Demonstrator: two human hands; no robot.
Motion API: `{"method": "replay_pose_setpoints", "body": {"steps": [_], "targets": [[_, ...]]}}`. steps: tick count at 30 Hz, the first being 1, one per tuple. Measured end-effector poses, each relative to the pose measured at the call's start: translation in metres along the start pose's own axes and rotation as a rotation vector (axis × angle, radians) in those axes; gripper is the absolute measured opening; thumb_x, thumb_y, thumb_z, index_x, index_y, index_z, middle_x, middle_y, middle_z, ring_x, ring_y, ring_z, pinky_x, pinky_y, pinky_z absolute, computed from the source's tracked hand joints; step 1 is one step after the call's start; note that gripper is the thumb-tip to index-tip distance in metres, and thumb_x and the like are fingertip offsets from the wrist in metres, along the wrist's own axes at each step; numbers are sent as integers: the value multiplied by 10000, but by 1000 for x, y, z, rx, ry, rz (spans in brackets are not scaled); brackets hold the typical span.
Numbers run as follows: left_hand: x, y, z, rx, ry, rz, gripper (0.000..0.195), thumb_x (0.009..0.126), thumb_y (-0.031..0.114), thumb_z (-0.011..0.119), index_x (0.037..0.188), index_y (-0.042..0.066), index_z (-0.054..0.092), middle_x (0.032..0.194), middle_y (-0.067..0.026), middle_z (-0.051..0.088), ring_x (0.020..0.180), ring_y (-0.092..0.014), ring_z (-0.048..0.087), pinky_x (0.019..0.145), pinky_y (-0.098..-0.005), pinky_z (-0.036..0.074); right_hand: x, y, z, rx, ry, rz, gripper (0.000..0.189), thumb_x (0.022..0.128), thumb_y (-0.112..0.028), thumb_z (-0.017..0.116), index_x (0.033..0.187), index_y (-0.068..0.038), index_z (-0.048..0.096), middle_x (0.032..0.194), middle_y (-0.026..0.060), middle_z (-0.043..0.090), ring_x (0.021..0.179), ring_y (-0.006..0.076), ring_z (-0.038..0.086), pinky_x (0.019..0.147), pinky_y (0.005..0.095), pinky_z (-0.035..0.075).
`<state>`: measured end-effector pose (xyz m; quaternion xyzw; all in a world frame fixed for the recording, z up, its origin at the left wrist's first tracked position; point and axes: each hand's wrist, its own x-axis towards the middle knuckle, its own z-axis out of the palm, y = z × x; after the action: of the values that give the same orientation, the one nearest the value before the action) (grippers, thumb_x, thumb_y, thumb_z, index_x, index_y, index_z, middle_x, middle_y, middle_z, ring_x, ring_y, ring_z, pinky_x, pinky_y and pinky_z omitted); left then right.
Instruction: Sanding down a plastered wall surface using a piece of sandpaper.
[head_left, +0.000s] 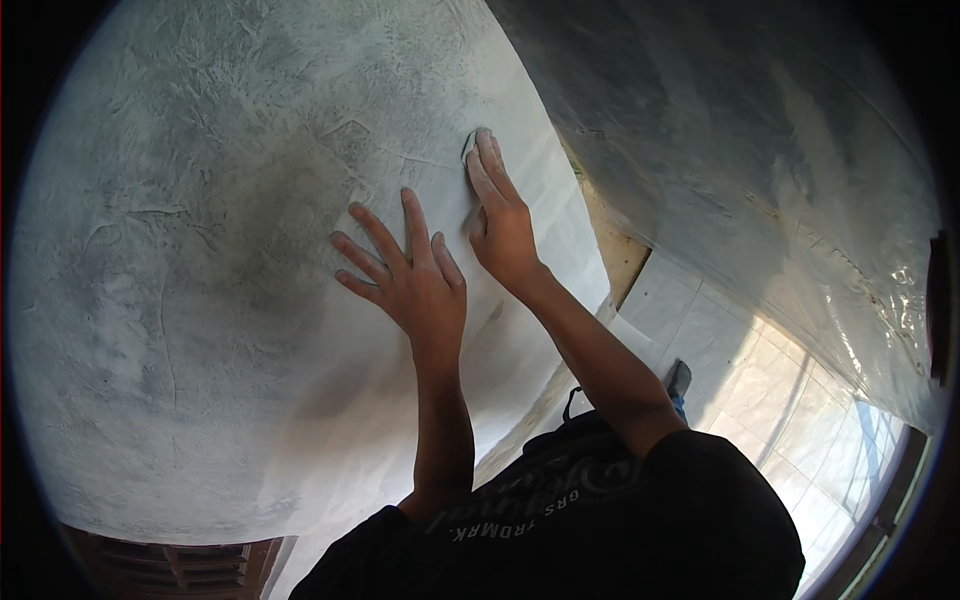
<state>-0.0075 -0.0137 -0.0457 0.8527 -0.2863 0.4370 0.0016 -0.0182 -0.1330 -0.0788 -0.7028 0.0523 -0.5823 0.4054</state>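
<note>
Before me is a grey plastered wall (247, 315) with cracks, trowel marks and darker, rough patches. My left hand (420, 281) rests against it with the fingers spread and holds nothing. To its right and a little higher, my right hand (501, 217) presses a small folded sheet (469, 145), perhaps sandpaper, flat to the wall. Only an edge of the sheet shows past the fingertips; the rest is hidden under the fingers. Pale dust coats the fingers of both hands.
A translucent plastic sheet (720, 150) hangs to the right of the wall's edge. Pale floor tiles (757, 375), partly sunlit, lie below, near my foot (679, 379). A brown slatted wooden frame (172, 566) is at the lower left.
</note>
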Motion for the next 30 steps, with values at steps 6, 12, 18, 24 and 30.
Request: {"method": "replay_pose_setpoints", "body": {"steps": [6, 12, 18, 24, 30], "targets": [[-2, 1, 9, 6, 11, 8, 545, 963, 310, 471, 1490, 233, 359, 1590, -220, 59, 1413, -552, 14, 1046, -734, 90, -67, -2, 24, -30, -77, 65, 623, 768, 140, 509, 1378, 64, 414, 1506, 236, 299, 1417, 365, 262, 1118, 419, 348], [1, 3, -1, -54, -11, -15, 530, 959, 265, 496, 1477, 256, 383, 1593, -202, 80, 1415, -547, 38, 1045, -740, 100, -17, 1, 15, 5, 6, 35, 666, 718, 185, 447, 1372, 68, 411, 1509, 237, 289, 1414, 389, 253, 1130, 443, 321], [0, -1, 8, -19, 47, 0, 537, 961, 271, 494, 1483, 256, 371, 1593, -203, 78, 1415, -547, 37, 1044, -740, 101, -59, 7, 27, -23, -57, -7, 652, 729, 171, 505, 1366, 60, 425, 1507, 233, 298, 1421, 371, 255, 1133, 438, 322], [-4, -2, 8, -9, 46, 6, 532, 961, 276, 490, 1480, 243, 380, 1587, -215, 96, 1411, -554, 41, 1036, -747, 92, -45, 2, 24, 21, -23, 1, 621, 742, 158, 503, 1353, 80, 426, 1500, 248, 303, 1412, 396, 264, 1138, 449, 305], [-2, 5, 2, 1, 11, -5, 520, 959, 283, 494, 1469, 240, 401, 1581, -217, 125, 1408, -556, 67, 1035, -743, 99, -19, -1, 10, 68, -28, -18, 616, 729, 165, 490, 1337, 79, 445, 1491, 244, 321, 1406, 402, 274, 1128, 454, 316]]}}
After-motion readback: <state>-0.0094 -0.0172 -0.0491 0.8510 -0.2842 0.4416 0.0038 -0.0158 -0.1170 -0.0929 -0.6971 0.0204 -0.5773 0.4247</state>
